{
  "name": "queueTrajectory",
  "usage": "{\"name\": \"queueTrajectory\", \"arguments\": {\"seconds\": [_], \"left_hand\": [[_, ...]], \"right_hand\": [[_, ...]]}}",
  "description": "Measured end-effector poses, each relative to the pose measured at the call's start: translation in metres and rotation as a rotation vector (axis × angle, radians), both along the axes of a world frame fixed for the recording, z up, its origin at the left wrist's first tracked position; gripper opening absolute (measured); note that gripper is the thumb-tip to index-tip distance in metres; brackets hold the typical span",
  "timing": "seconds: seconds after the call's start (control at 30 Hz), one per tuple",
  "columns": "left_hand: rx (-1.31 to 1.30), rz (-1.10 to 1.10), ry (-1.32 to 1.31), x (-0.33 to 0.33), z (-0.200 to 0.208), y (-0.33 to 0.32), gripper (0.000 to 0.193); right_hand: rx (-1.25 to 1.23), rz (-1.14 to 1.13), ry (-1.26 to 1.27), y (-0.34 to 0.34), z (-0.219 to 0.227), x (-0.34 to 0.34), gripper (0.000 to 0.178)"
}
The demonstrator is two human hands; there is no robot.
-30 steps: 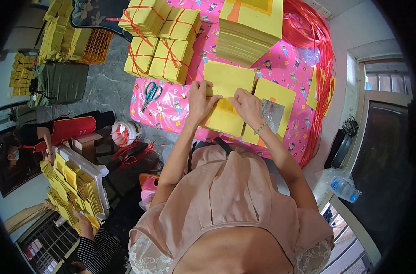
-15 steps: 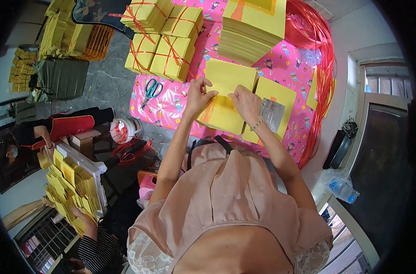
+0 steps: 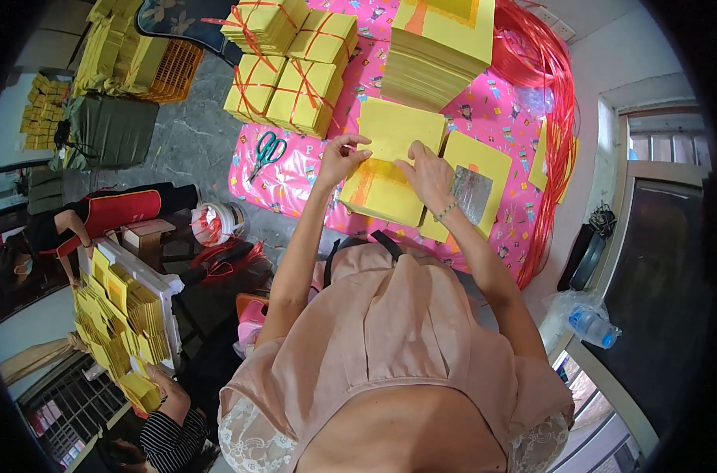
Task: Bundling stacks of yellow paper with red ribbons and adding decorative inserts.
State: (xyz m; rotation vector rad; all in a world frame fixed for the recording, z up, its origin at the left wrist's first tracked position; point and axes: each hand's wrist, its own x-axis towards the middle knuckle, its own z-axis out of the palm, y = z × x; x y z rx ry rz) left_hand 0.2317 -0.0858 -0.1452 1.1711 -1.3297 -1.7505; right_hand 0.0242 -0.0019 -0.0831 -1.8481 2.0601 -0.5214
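Yellow paper [image 3: 396, 126] lies before me on a pink patterned tablecloth, a crease across its middle and a faded orange print on the nearer half. At its left edge, by the crease, is my left hand [image 3: 343, 164], its fingers bent and its thumb apart from the forefinger. My right hand [image 3: 428, 177], with a beaded bracelet at the wrist, rests its fingertips on the paper near the right end of the crease, thumb apart from the fingers. Partly under my right wrist lies another yellow sheet [image 3: 484, 162] with a grey patch [image 3: 470, 193].
A tall yellow paper stack [image 3: 425, 71] stands beyond, with strapped yellow bundles [image 3: 299, 94] to its left. Teal-handled scissors [image 3: 267, 154] lie on the tablecloth [image 3: 295, 201]. Red strapping [image 3: 563, 102] hangs at the right edge. Left, two people handle yellow paper pieces [image 3: 122, 307] beside a bucket [image 3: 217, 223].
My left thumb and forefinger have moved apart a little. My right hand has shifted slightly, its fingers still on the paper. The nearer co-worker's hand at left has moved down with a yellow piece.
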Motion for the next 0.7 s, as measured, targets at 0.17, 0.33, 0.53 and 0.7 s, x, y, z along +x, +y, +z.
{"name": "queueTrajectory", "arguments": {"seconds": [0.17,0.33,0.53,0.7], "left_hand": [[-0.287,0.133,-0.204,0.001,0.01,0.012,0.021],[-0.332,0.357,-0.319,-0.017,0.043,0.035,0.02],[0.202,0.111,-0.033,-0.031,0.046,0.055,0.032],[0.497,0.218,0.153,-0.052,0.074,0.05,0.04]], "right_hand": [[-0.279,0.177,0.141,0.003,-0.004,-0.008,0.034],[-0.466,0.35,0.272,-0.002,-0.015,-0.023,0.038],[-0.576,0.525,0.284,-0.009,-0.017,-0.032,0.021],[-0.672,0.566,0.235,-0.012,0.006,-0.028,0.016]]}}
